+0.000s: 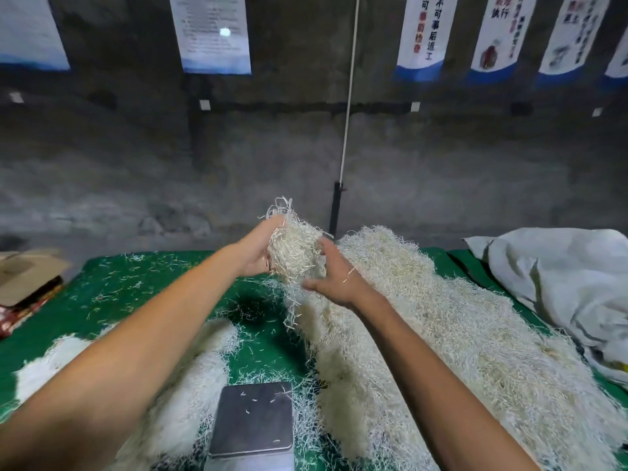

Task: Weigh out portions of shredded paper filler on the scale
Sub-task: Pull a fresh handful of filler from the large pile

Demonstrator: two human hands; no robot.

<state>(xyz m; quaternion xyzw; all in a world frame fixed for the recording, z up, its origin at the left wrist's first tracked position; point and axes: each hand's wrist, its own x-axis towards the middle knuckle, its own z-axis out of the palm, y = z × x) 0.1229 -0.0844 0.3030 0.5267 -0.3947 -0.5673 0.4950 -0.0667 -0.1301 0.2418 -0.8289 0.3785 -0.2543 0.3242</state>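
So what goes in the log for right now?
left hand, right hand: hold paper clump | scale: stray shreds only | big pile: right

Clump [295,253] between my left hand [255,249] and right hand [334,277]: shredded paper, cream, thin crinkled strands, dry, matt, wiry at the edges. Pile [441,321] to my right: same paper, tangled, rough surface. Smaller heaps [190,379] by my left arm: same stuff, whiter. Scale [253,418]: grey metal platter, smooth, dull sheen, a few paper strands stuck on it. Table cover [112,294]: green cloth, matt, littered with loose strands. Sack [557,283]: pale woven cloth or plastic weave, creased; cannot tell which. Box [23,277]: brown cardboard, matt. Wall [204,164]: bare grey concrete, rough, blotchy. Posters [212,32]: glossy sheets.
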